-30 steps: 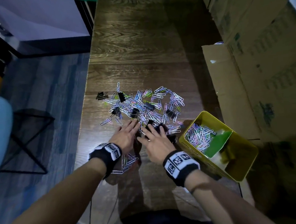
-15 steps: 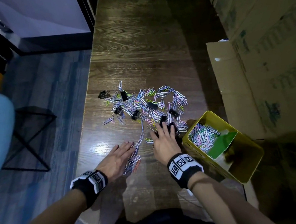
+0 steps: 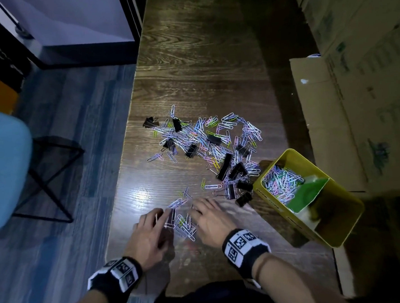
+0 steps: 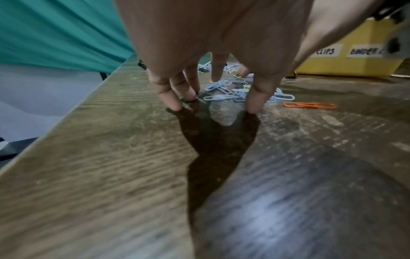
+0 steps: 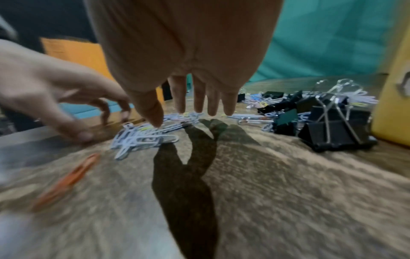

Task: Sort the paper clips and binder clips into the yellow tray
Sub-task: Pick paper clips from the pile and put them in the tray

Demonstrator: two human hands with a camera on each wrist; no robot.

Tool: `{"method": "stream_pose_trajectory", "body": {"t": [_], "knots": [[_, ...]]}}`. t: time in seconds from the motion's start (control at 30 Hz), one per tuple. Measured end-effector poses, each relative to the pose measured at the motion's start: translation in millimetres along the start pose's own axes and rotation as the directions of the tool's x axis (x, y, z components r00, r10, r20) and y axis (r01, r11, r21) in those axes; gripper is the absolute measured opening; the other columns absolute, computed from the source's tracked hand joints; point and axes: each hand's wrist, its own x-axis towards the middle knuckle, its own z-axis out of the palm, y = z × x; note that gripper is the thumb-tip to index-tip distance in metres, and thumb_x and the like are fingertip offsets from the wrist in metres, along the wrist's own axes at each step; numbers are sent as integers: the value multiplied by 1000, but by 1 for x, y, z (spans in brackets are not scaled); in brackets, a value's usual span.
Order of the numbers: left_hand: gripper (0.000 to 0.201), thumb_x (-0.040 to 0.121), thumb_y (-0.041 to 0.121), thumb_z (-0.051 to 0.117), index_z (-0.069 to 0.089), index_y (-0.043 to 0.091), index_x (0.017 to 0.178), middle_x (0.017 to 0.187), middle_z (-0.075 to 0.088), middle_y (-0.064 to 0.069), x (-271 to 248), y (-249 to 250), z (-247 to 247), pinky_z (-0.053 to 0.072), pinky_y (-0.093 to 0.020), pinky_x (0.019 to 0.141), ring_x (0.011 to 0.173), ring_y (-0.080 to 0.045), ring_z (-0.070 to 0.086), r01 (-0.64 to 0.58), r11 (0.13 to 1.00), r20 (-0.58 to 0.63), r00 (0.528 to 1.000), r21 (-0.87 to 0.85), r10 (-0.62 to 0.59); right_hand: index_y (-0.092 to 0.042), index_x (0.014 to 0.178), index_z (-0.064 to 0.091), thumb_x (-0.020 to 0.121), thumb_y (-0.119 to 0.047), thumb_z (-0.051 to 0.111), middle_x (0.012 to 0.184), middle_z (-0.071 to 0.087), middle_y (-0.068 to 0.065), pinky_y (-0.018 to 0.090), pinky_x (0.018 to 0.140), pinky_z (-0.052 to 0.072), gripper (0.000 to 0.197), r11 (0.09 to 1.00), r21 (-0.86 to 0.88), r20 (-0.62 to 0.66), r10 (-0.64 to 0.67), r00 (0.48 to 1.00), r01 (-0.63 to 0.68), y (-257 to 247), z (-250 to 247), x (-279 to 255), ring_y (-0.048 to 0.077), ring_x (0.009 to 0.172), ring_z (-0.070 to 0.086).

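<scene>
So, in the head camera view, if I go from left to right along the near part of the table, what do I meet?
Left hand → small heap of paper clips → right hand → black binder clips → yellow tray.

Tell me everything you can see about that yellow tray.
The yellow tray is a deep rectangular bin, plastic by its look, standing angled on the table right of the loose clips. A green divider splits it: the far section holds coloured paper clips, the near one is too dark to judge. Its side carries white labels. Neither hand touches it.
</scene>
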Motion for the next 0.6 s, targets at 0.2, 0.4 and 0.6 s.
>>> {"method": "stream_pose_trajectory", "body": {"t": [0.2, 0.4, 0.6], "knots": [[82, 68, 14, 63, 27, 21, 142, 134, 33, -8, 25, 26, 5, 47, -37, 93, 109, -25, 46, 29, 989, -47, 998, -144, -36, -12, 151, 7, 78, -52, 66, 160, -1, 4, 52, 116, -3, 102, 992, 1, 98, 125, 987, -126, 9, -3, 17, 29, 146, -8], [98, 67, 27, 74, 15, 32, 145, 147, 13, -6, 56, 32, -20, 49, -40, 88, 110, -31, 42, 65, 996, 119, 990, 62, -72, -11, 148, 17, 69, -59, 70, 154, 18, 8, 49, 117, 9, 107, 989, -77, 3, 129, 992, -129, -2, 12, 9, 32, 141, 12], [43, 74, 12, 65, 61, 14, 117, 115, 54, -11, 63, 33, -25, 44, -33, 89, 98, -33, 58, -78, 996, 121, 989, -46, 83, -13, 133, 43, 86, -29, 63, 133, 38, 9, 42, 98, 39, 53, 976, 51, -46, 215, 976, -212, -16, 8, 8, 30, 123, 39]]}}
